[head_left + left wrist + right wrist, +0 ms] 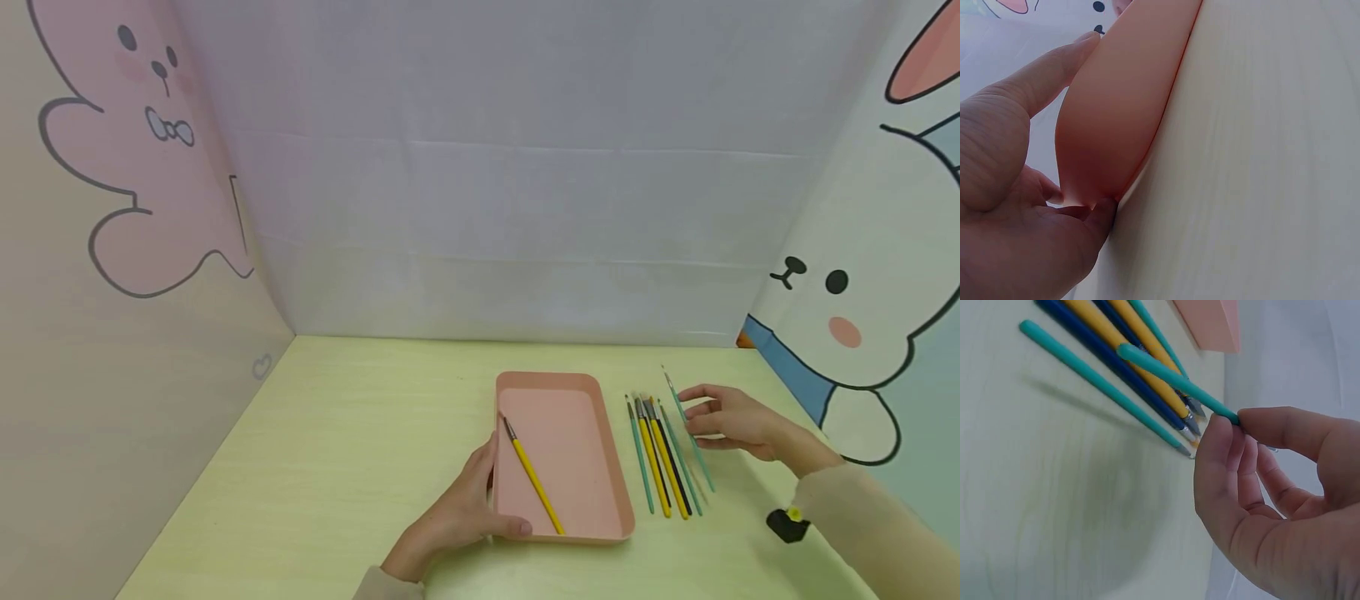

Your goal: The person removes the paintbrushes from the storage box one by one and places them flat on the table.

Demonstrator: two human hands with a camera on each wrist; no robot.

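My left hand (468, 508) grips the near left corner of a pink tray (562, 417), thumb over the near rim and fingers along the left side. In the left wrist view, fingertips reach the bottom edge of the tray's wall (1122, 94). Inside the tray, a yellow-handled paintbrush (536, 483) lies slanted, bristles toward the far left. To the right, my right hand (738, 423) pinches a thin teal paintbrush (1172, 378) between thumb and fingers. That brush is raised over the table, bristles pointing away from me. Just left of it lies a row of paintbrushes (670, 467) in teal, yellow and dark blue.
The tray and brushes are on a pale wooden table (360, 433). A pale sheet (525, 208) hangs behind, with cartoon-printed panels (862, 333) at both sides. A small black object with a yellow part (787, 527) shows beside the right sleeve.
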